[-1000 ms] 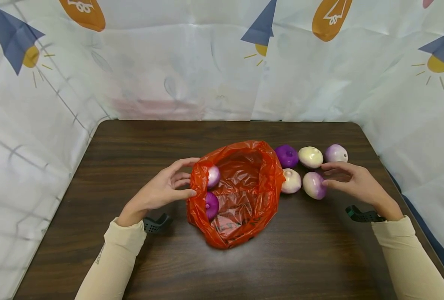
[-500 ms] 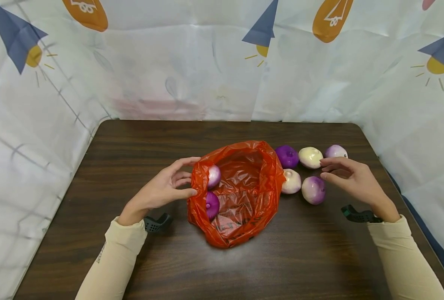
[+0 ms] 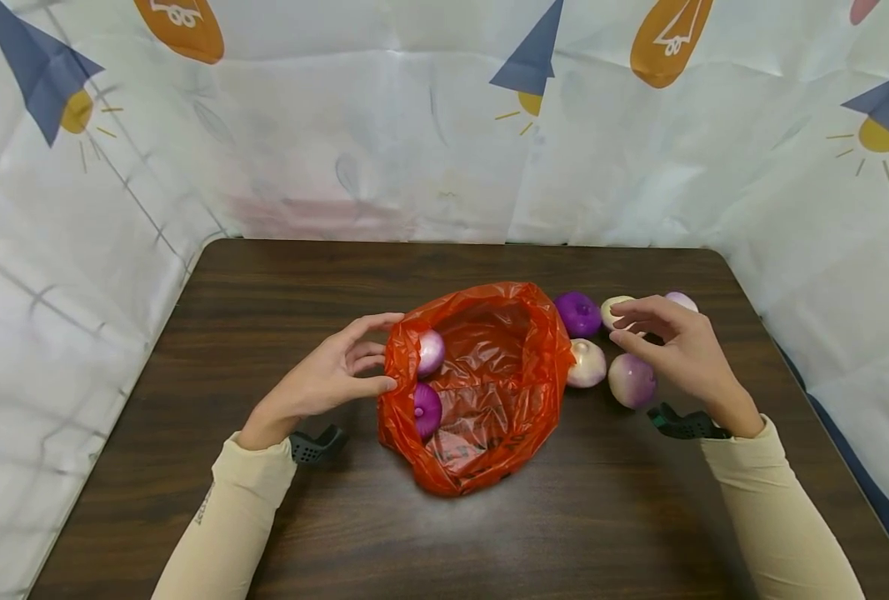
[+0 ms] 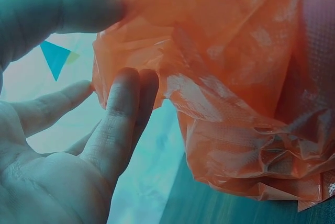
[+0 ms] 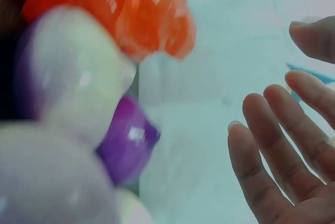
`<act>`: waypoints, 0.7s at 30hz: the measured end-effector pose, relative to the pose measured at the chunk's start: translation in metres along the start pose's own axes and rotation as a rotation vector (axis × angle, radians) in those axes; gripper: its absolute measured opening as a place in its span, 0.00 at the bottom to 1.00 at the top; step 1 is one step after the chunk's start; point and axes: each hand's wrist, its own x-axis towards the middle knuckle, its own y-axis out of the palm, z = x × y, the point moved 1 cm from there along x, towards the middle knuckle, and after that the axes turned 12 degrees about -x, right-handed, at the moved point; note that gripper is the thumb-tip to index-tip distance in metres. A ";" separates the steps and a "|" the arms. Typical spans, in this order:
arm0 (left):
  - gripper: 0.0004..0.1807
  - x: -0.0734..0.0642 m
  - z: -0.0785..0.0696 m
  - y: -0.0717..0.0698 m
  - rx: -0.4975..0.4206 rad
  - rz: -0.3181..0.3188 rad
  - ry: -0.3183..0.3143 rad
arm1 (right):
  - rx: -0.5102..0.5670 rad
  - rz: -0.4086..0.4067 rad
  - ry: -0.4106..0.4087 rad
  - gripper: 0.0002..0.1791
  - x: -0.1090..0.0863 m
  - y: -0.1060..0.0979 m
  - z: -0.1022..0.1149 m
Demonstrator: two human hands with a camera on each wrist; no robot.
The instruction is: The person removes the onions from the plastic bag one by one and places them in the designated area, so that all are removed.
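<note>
OK, left hand [image 3: 320, 375] has fingers spread, tips touching left side of red bag [image 3: 477, 387], mouth open, on table [image 3: 302, 279]. Pale purple onion [image 3: 432, 352] and magenta onion [image 3: 427, 411] inside, at that side. Right hand [image 3: 680, 346] has relaxed fingers, grips nothing, hovers by cream onion [image 3: 611, 311]; dark purple onion [image 3: 578, 315] and white onion [image 3: 586, 364] just beside bag.

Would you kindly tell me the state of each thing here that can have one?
Red bag: mouth open, crumpled.
Two onions: inside the bag.
Five onions: on the table, outside the bag.
Left hand: touching the bag's edge.
Right hand: near the outer onions, holding nothing.
</note>
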 end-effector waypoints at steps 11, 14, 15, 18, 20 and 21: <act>0.44 -0.003 -0.002 0.000 -0.001 -0.003 0.003 | 0.118 0.038 -0.076 0.21 0.023 0.024 0.033; 0.44 -0.003 -0.002 0.000 -0.010 0.001 0.003 | 0.133 0.039 -0.098 0.22 0.030 0.030 0.042; 0.44 -0.003 -0.002 0.001 -0.013 0.002 0.004 | 0.139 0.039 -0.098 0.22 0.031 0.032 0.046; 0.43 -0.003 -0.002 0.001 -0.026 0.010 0.010 | 0.150 0.038 -0.089 0.22 0.037 0.036 0.058; 0.43 -0.003 -0.002 0.002 -0.031 0.011 0.013 | 0.167 0.042 -0.079 0.21 0.040 0.038 0.067; 0.43 -0.002 -0.002 0.002 -0.033 0.010 0.012 | 0.175 0.045 -0.080 0.21 0.042 0.039 0.072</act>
